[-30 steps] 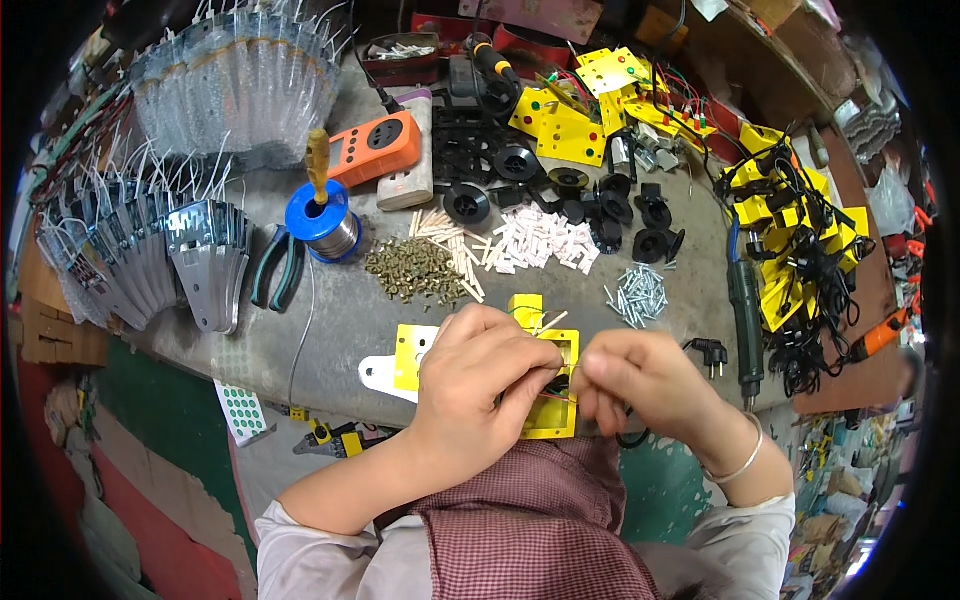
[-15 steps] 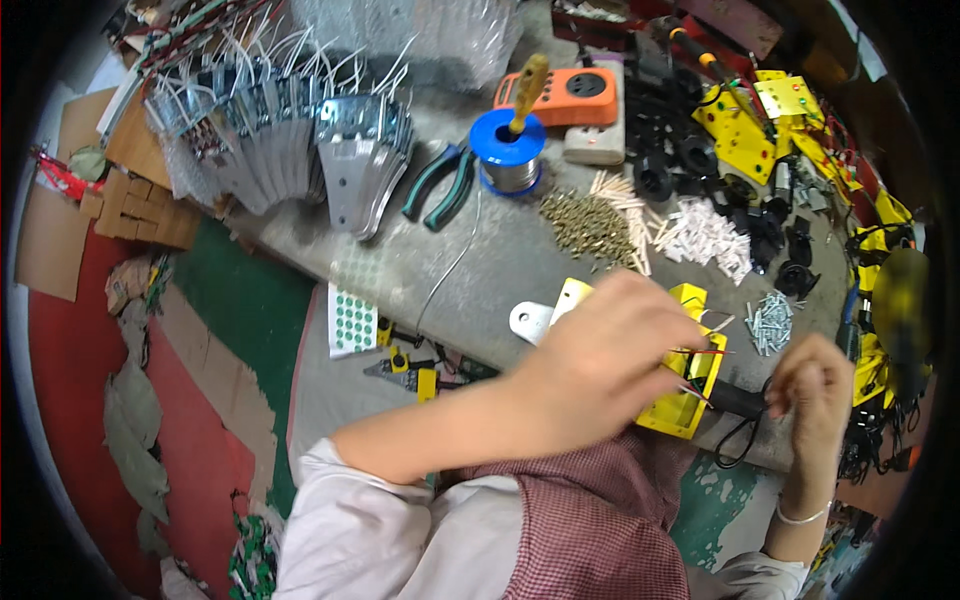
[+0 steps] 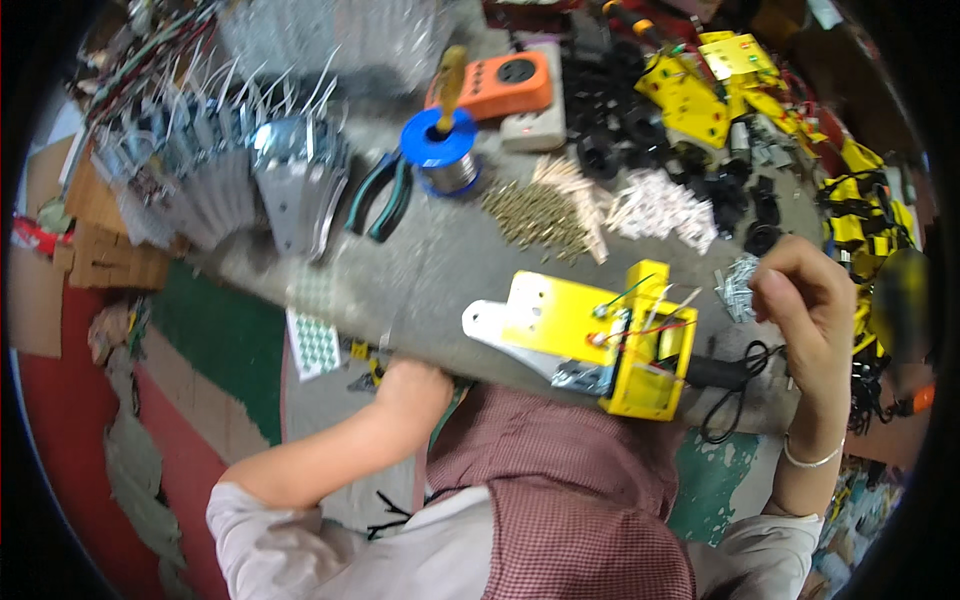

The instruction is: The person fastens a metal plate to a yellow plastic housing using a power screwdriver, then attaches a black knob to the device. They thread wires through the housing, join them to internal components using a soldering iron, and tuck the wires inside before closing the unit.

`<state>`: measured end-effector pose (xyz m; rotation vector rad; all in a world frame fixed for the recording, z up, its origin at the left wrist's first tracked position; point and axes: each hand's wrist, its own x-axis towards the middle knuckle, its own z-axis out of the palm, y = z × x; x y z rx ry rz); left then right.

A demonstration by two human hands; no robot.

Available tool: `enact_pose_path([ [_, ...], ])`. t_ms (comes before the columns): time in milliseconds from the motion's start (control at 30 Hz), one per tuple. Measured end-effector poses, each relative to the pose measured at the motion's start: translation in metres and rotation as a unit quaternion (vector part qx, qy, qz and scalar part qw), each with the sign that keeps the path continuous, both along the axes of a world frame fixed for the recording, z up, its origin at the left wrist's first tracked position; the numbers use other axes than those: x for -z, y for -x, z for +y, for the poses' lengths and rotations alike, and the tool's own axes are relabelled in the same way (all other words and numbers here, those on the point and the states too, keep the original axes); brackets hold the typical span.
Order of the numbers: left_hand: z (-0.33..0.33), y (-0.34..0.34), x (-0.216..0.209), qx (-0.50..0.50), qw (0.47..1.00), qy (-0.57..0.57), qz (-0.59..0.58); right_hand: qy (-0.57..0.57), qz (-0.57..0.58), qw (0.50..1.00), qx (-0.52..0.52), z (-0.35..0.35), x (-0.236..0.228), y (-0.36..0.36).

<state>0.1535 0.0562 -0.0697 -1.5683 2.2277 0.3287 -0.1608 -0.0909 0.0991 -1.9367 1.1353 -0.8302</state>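
Note:
A yellow plastic housing [image 3: 650,345] with red, green and white wires lies at the table's front edge. It is joined to a yellow plate [image 3: 550,312] resting on a silver metal bracket [image 3: 487,320]. A black cable [image 3: 715,373] leaves the housing's right side and loops. My left hand [image 3: 415,388] is at the table edge, left of the housing; its fingers are hidden. My right hand [image 3: 812,300] hovers beside the pile of silver screws [image 3: 737,288], fingers curled and thumb bent in. What it holds, if anything, I cannot make out.
Behind the housing lie brass-coloured parts [image 3: 535,220], pale sticks [image 3: 578,195] and white pieces [image 3: 665,210]. Farther left are a solder spool [image 3: 440,160], cutting pliers [image 3: 380,195] and stacked metal brackets [image 3: 295,180]. An orange socket block [image 3: 515,85] stands at the back.
My left hand has left the housing's wires and moved left to the table edge, uncovering the yellow plate. My right hand has risen toward the screws. The view has shifted.

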Motion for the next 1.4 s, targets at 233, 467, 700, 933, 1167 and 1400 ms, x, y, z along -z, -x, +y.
enact_pose_path([
  [233,-0.031,-0.011,-0.124,0.064,0.957,-0.173,0.226,0.076,0.138,0.985,0.066,-0.112,0.013,0.012],
  [467,-0.069,-0.012,-0.156,0.02,0.843,-0.098,0.529,0.204,0.132,0.969,-0.036,-0.254,0.06,-0.062],
  [700,-0.092,0.037,-0.144,-0.228,0.725,-0.093,0.644,0.341,-0.038,0.938,-0.058,-0.256,0.047,-0.062],
  [933,-0.133,0.049,-0.127,-0.088,0.852,0.214,0.47,0.203,-0.105,0.966,0.122,-0.125,-0.029,0.014],
  [1167,-0.161,0.067,-0.104,-0.022,0.824,0.206,0.527,-0.036,-0.056,0.988,0.142,-0.091,-0.024,0.007],
  [1400,-0.168,0.077,-0.094,0.003,0.837,0.216,0.503,-0.121,-0.042,0.987,0.093,-0.11,-0.006,0.003],
])
